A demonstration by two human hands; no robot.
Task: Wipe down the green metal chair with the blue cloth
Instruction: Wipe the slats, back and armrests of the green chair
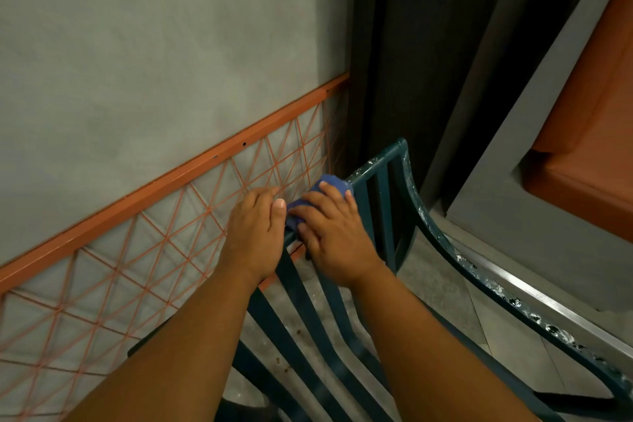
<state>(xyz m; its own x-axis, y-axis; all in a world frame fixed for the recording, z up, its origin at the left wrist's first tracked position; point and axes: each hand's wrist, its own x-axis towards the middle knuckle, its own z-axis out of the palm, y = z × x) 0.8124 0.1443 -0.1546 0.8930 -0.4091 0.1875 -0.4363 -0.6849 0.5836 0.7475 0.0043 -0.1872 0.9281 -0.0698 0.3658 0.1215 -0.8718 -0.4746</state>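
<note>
Fingers [337,197] of our right hand [334,233] curl over the blue cloth [330,183], pinning it onto the top rail of the green metal chair [394,202], the thumb tucked under the bunched fabric beside the rail. The cloth sits near the left end of that rail, mostly covered by the hand, with a rounded blue fold showing past the fingertips. Just beside it, our left hand [255,233] grips the chair's left corner, fingers wrapped over the far side and the thumb lying along the near edge, almost touching the cloth. The chair's back slats run down towards us between our forearms, and its right side rail curves away with chipped, white-flecked paint. Behind the chair stands an orange wire grid panel [164,243] against a grey wall [154,44], and an orange cushioned seat [589,134] lies off to the right.
</note>
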